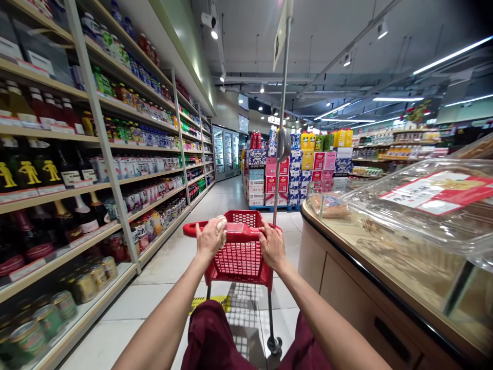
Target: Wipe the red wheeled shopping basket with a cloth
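Gripping handle (245,237) of red plastic shopping cart (239,261) with right hand (272,246) curled round right end, presumably for steadiness. Pressing crumpled white cloth (222,227) to handle with closed left hand (209,239), apparently for firm contact. Cart location: between drinks shelving (103,140) and display counter (346,288).

Cart (239,262) between shelves (103,134) left and counter (346,293) right, stacked boxes (277,182) beyond.

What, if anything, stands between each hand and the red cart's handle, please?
Nothing visible separates the right hand from the cart handle, which it grips directly. The left hand holds a crumpled white cloth at the handle, seemingly partly between them.
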Action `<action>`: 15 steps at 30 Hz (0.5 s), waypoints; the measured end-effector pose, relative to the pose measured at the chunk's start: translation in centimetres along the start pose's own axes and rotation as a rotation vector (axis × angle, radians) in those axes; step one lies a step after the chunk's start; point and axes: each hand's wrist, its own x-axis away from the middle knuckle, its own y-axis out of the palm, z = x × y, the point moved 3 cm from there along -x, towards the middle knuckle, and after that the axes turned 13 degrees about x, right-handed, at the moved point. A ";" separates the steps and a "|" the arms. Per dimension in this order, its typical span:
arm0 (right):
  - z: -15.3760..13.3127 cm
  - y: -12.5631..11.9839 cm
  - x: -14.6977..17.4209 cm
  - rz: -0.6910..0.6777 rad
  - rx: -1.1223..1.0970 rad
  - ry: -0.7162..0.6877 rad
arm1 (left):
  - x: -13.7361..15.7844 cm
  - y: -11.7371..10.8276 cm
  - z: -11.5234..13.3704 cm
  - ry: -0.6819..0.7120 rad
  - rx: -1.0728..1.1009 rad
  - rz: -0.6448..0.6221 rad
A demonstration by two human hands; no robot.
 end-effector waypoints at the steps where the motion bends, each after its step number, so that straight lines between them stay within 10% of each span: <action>1: -0.1 0.0 -0.1 -0.001 0.002 0.016 | 0.0 -0.1 -0.2 -0.009 -0.006 0.018; 7: -0.2 0.2 -0.7 -0.042 -0.001 0.048 | 0.2 2.5 2.0 0.320 0.029 -0.114; 12: -0.4 0.0 -1.0 -0.036 0.026 0.035 | -0.2 0.1 -1.7 0.026 0.010 0.063; 15: -0.9 0.2 -1.2 -0.046 0.048 0.055 | 0.0 0.9 -0.1 0.157 -0.016 0.009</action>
